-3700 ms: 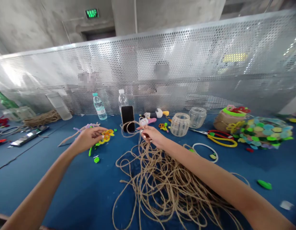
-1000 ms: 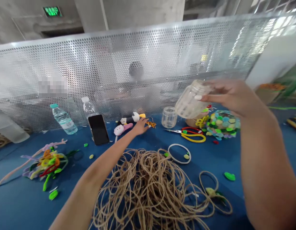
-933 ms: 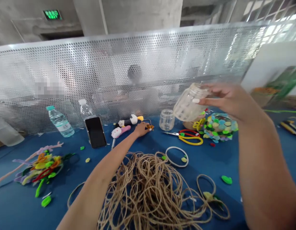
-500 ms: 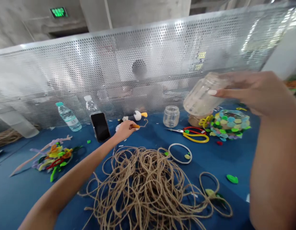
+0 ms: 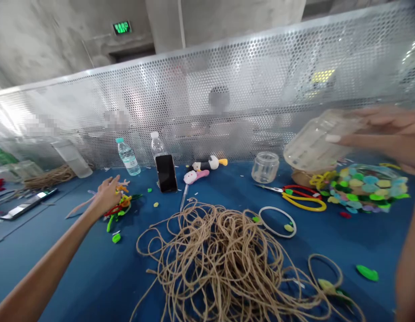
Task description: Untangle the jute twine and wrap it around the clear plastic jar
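Note:
My right hand (image 5: 385, 134) is raised at the right edge, its fingers around a ribbed, frosted glass jar (image 5: 316, 141) tilted on its side above the table. My left hand (image 5: 108, 194) hangs with its fingers apart, just above and behind a tangled bundle of coloured pipe cleaners (image 5: 118, 210). A small orange pipe-cleaner piece (image 5: 121, 189) lies by its fingertips. A large heap of loose jute twine (image 5: 220, 264) lies on the blue table (image 5: 59, 264), between my hands and nearer to me.
A phone (image 5: 166, 173) stands upright beside a plush toy (image 5: 194, 177) and a water bottle (image 5: 127, 156). Right of them are a small glass jar (image 5: 265, 167), yellow-handled scissors (image 5: 303, 199), a white ring (image 5: 277, 221) and a heap of felt circles (image 5: 370, 192). A perforated metal screen (image 5: 207, 103) runs behind the table.
My left hand has moved left from beside the plush toy to above the pipe-cleaner bundle, and the small orange piece is no longer in it. My right hand has carried the jar further right.

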A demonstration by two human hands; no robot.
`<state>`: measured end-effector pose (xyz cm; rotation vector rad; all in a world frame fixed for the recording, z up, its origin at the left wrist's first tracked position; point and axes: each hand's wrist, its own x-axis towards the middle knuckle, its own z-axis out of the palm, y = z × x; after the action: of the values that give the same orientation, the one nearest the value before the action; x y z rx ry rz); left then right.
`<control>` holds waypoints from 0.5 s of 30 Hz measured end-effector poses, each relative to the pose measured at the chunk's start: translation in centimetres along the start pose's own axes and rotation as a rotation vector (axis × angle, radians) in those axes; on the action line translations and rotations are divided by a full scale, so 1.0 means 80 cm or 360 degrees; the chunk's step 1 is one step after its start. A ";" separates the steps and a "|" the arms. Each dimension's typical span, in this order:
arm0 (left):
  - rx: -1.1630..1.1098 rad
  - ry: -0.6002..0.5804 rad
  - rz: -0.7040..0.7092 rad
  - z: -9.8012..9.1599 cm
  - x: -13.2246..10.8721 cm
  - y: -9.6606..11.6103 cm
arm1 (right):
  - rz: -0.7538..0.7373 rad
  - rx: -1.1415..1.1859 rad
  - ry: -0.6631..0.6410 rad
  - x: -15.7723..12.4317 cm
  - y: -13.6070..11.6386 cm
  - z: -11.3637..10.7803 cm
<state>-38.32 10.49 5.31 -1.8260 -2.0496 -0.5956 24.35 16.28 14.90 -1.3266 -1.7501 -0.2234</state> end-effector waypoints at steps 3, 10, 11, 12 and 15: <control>0.0051 -0.0135 0.0216 0.024 -0.012 0.023 | 0.0049 0.0088 0.0016 0.001 -0.006 0.003; 0.0308 -0.0475 0.0415 0.078 -0.013 0.074 | 0.0043 0.0125 -0.0085 0.003 -0.022 0.005; 0.0368 -0.0496 0.0411 0.075 -0.008 0.074 | 0.0057 0.0116 -0.0121 0.003 -0.024 0.002; 0.0431 -0.0514 0.0409 0.070 -0.004 0.074 | 0.0072 0.0112 -0.0147 0.003 -0.026 0.000; 0.0627 -0.0526 0.0372 0.045 0.001 0.073 | 0.0067 0.0135 -0.0159 0.001 -0.026 -0.007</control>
<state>-32.46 12.91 2.76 -1.9682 -1.9245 0.1762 22.92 15.14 16.02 -1.3312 -1.7923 -0.0593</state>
